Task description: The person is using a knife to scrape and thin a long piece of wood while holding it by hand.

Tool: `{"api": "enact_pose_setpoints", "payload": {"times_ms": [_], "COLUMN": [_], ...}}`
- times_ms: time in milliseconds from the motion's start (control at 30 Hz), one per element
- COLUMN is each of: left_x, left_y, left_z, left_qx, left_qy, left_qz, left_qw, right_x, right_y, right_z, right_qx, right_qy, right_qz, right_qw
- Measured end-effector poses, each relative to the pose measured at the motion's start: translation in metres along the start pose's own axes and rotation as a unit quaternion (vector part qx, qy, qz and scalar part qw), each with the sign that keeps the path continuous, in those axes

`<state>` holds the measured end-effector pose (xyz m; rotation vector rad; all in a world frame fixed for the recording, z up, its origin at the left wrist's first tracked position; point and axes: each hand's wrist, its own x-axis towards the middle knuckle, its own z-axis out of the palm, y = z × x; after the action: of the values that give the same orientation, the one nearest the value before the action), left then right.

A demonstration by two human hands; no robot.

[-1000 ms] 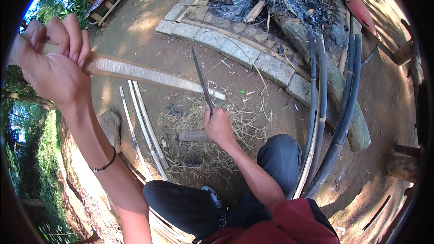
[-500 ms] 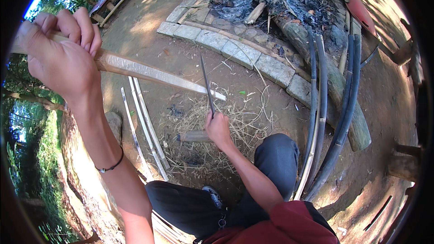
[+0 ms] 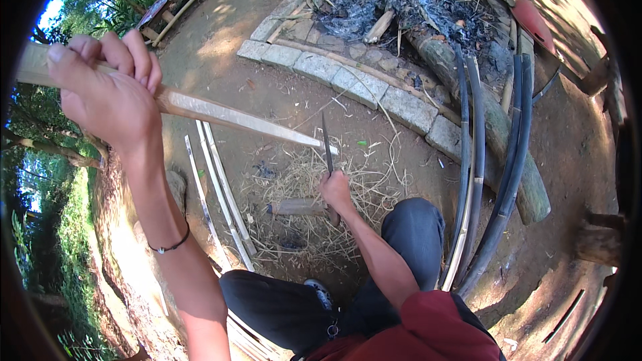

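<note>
My left hand (image 3: 114,93) is raised at the upper left, its fingers wrapped round a long pale bamboo strip (image 3: 234,117). The strip slants down to the right and narrows with distance. In front of me my right hand (image 3: 336,189) grips a knife (image 3: 327,144) by its handle, the dark narrow blade pointing up and away. The blade crosses the strip close to its far end; whether it touches cannot be made out. Below lies a heap of thin curled shavings (image 3: 361,184) with a short piece of wood (image 3: 297,206) among them.
Several split bamboo strips (image 3: 224,190) lie to the left. On the right, dark bamboo lengths (image 3: 511,174) and a thick log (image 3: 498,130) reach toward an ash-filled fire pit (image 3: 428,10) edged with stone blocks (image 3: 361,87). A rock (image 3: 176,190) sits beside my left forearm.
The knife has shifted slightly right and nearer me, toward the strip's far end. My left hand and the strip appear a little farther right and lower in view.
</note>
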<state>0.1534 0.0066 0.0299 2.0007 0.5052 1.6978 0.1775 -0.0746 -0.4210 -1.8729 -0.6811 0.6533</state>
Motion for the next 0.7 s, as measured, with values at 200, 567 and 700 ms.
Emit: {"api": "enact_pose_setpoints", "payload": {"times_ms": [200,567,700], "left_x": [0.007,0.014,0.013], "left_y": [-0.001,-0.008,-0.006], "left_z": [-0.001,0.007,0.011], "left_qx": [0.016,-0.014,-0.012], "left_qy": [0.027,0.053,0.06], "left_qz": [0.035,0.033,0.02], "left_qw": [0.999,0.998,0.998], "right_x": [-0.023,-0.016,-0.022], "right_y": [-0.098,-0.048,-0.049], "right_z": [-0.037,-0.011,0.007], "right_qx": [0.041,0.038,0.025], "right_qy": [-0.069,-0.016,0.008], "right_qz": [-0.041,-0.025,-0.066], "right_qw": [0.996,0.999,0.997]}}
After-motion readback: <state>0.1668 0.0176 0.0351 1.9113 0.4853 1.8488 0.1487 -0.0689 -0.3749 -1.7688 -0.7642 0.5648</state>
